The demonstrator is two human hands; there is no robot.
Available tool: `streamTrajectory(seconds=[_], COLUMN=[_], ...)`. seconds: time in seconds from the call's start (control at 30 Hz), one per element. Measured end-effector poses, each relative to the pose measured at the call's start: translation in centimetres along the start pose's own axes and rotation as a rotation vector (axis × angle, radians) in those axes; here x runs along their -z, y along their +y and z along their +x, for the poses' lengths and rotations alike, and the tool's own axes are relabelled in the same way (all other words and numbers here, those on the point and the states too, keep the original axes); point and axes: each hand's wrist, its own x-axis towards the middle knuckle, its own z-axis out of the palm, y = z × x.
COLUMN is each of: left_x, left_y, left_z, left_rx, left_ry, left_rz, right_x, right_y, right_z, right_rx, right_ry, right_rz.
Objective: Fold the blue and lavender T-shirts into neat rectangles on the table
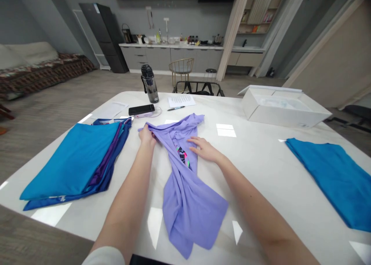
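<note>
A lavender shirt [188, 199] lies rumpled and twisted on the white table, with part of a dark, multicoloured print [183, 156] showing through a fold. My left hand [147, 135] pinches the shirt's upper left corner and lifts it slightly. Over the right edge of the cloth, my right hand [204, 148] rests with its fingers spread, the fingertips at the fabric. To the left sits a stack of folded garments [75, 156], bright blue on top, purple and dark blue below. Another folded blue garment [333, 176] lies at the far right.
On the table [246, 156] stand a dark water bottle [150, 85] and an open white box [285, 106]. A black power bank [141, 110], a pen [176, 108] and printed paper [181, 100] lie near the back edge. Chairs [181, 66] and a kitchen counter [174, 46] are beyond.
</note>
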Motion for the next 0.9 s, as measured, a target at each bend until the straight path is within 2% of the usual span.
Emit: streamTrajectory(seconds=[0.07,0.1,0.13,0.2,0.27,0.3,0.37,0.5,0.7,0.8,0.9], left_x=[0.3,0.3,0.2,-0.1,-0.3,-0.3,-0.3,0.0,0.1,0.2,0.1], left_y=[0.1,0.1,0.0,-0.5,-1.4,-1.8,-2.5,-2.7,-2.5,-2.5,-2.5], left_z=[-0.5,-0.9,-1.3,-2.1,-2.6,-2.7,-3.0,-3.2,-2.7,-2.5,-2.6], left_rx=[-0.32,-0.473,-0.598,-0.692,-0.632,-0.593,-0.532,-0.445,-0.434,-0.448,-0.436], left_ry=[0.175,0.174,0.068,-0.294,-0.627,-0.729,-0.825,-0.907,-0.962,-0.982,-0.971], left_rz=[0.262,0.398,0.518,0.715,0.896,0.99,1.167,1.317,1.336,1.366,1.386], right_x=[-0.5,-0.7,-0.9,-1.0,-1.1,-1.0,-1.0,-1.5,-3.5,-4.3,-4.6], right_y=[-0.8,-1.2,-1.4,-1.7,-1.7,-1.7,-1.6,-2.4,-5.1,-5.8,-5.8], right_z=[-0.2,-0.2,-0.3,-0.5,-0.4,-0.3,0.3,3.7,10.8,12.8,13.5], right_rx=[-0.021,-0.027,-0.031,-0.036,-0.034,-0.036,-0.076,-0.254,-0.521,-0.579,-0.6], right_ry=[-0.033,-0.043,-0.044,-0.042,-0.042,-0.038,0.001,0.151,0.176,0.176,0.184], right_rz=[-0.079,-0.113,-0.141,-0.171,-0.157,-0.135,-0.089,-0.047,-0.079,-0.075,-0.054])
